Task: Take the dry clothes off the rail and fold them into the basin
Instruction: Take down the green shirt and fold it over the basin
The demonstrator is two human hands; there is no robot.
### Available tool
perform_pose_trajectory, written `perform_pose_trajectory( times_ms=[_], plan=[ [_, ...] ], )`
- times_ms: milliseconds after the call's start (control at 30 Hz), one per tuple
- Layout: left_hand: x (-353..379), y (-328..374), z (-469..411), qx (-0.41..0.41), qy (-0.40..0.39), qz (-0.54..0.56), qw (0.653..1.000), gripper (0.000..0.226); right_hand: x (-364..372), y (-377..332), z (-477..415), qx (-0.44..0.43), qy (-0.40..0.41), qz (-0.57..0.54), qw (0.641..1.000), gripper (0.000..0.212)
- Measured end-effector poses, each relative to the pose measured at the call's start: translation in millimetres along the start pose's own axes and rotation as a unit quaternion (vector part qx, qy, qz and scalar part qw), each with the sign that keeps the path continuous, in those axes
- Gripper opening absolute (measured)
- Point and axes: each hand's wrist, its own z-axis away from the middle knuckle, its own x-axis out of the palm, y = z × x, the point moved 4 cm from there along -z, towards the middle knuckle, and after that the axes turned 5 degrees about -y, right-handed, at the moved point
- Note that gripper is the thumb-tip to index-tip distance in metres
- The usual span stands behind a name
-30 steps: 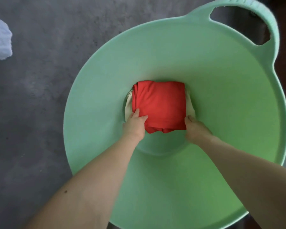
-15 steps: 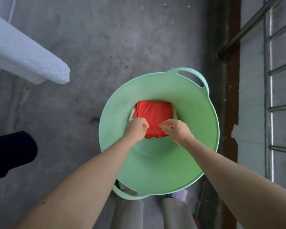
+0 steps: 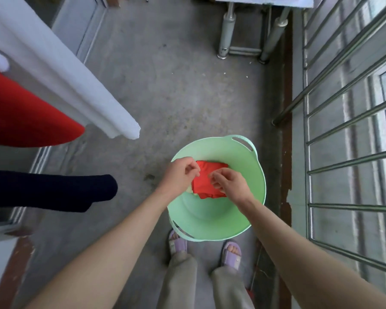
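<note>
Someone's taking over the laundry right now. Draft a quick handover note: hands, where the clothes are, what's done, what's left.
Hands: left hand and right hand are both empty, fingers loosely curled, above the green basin.
Done: the folded red garment lies in the basin on a pale piece that barely shows.
Left: the white cloth, hanging red garment and dark garment hang on the left; take down, fold, add.

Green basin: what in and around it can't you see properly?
- Head view: the pale cloth is nearly all hidden under the red cloth.
- The red cloth's sides are covered by the left hand and right hand.
- The red garment, dark garment and white garment hanging left are cut off by the edge.
</note>
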Motion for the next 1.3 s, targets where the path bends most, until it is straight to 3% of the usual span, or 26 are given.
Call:
perform_pose_trajectory(
  times_ms=[200, 367, 533, 733, 1033, 1300],
  plan=[
    [-77.2, 59.7, 71.3, 0.015, 0.068, -0.016, 0.997, 0.013, -1.0, -94.9, 48.0, -0.098, -0.044, 0.028, 0.994, 0.018],
    [-130.2, 86.1, 141.0, 0.020, 0.160, 0.006, 0.987, 0.023, 24.0, -164.4, 87.5, -0.178, -0.104, 0.080, 0.975, 0.020],
    [-165.7, 103.5, 236.1, 0.021, 0.235, -0.012, 0.972, 0.023, 73.5, -234.8, 142.2, -0.275, -0.209, 0.120, 0.931, 0.024],
    [-185.8, 100.9, 357.2, -0.023, 0.320, -0.018, 0.947, 0.016, 139.2, -292.8, 217.4, -0.370, -0.330, 0.166, 0.852, 0.020],
    [-238.9, 127.7, 494.7, -0.034, 0.478, -0.059, 0.875, 0.017, 211.0, -373.4, 321.6, -0.494, -0.392, 0.151, 0.761, 0.016],
    [-313.4, 168.7, 576.8, 0.019, 0.603, -0.083, 0.793, 0.020, 235.7, -472.3, 395.8, -0.576, -0.338, 0.014, 0.744, 0.021]
  ],
)
